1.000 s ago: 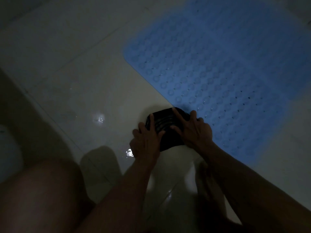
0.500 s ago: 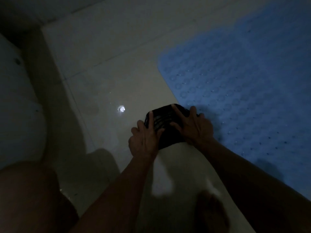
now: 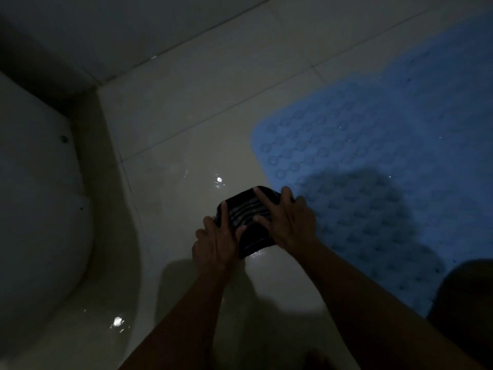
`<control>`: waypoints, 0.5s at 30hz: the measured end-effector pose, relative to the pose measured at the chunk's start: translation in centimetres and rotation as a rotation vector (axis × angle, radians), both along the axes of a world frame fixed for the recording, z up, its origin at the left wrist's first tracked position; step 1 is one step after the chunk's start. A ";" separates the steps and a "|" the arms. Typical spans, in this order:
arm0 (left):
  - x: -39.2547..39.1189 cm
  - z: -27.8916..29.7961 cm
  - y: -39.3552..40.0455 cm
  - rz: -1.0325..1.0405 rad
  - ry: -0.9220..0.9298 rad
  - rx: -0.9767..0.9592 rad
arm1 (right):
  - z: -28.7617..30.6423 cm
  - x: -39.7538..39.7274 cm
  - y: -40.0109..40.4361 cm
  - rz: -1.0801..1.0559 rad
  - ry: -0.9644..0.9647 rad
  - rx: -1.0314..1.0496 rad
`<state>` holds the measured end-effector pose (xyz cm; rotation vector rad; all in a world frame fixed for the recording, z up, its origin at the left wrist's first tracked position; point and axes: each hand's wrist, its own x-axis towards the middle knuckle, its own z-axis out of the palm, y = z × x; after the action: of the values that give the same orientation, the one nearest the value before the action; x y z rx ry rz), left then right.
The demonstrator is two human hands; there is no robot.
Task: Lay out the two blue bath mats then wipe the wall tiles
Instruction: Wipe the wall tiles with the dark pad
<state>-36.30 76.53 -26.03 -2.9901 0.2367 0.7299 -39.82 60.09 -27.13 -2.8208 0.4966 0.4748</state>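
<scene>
A dark striped cloth [image 3: 246, 213] lies bunched on the pale wet floor tiles [image 3: 186, 145], just left of a blue bath mat [image 3: 386, 145] with a dotted surface that lies flat on the right. My left hand [image 3: 216, 243] presses the cloth's left edge with straight fingers. My right hand [image 3: 288, 221] rests on its right side, fingers spread flat over it. Only one mat shows. The room is dim.
A white toilet bowl [image 3: 34, 209] fills the left side, with its base curving toward my arms. A tiled wall [image 3: 120, 28] runs along the top left. Bright wet spots [image 3: 219, 180] glint on the floor. A dark knee [image 3: 464, 308] sits at the lower right.
The view has swung left and up, bringing the toilet and wall into sight and pushing the mat rightward. Both hands stay flat on the cloth in the same hold.
</scene>
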 end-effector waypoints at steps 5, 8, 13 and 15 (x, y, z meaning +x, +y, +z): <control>1.9 0.0 0.1 0.016 -0.014 -0.036 | 0.1 1.8 -0.3 0.015 0.003 -0.008; 2.5 0.0 0.5 -0.007 0.000 -0.055 | 0.0 2.2 -0.1 0.028 0.051 -0.029; 5.3 0.2 1.0 -0.052 -0.042 -0.052 | 0.3 4.8 0.8 -0.013 0.051 -0.049; 7.0 0.2 1.3 -0.068 -0.041 -0.065 | 0.3 6.4 0.9 -0.033 0.049 -0.048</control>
<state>-29.32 77.83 -25.82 -3.0377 0.3647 0.6668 -33.41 61.03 -26.79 -2.8477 0.5704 0.5339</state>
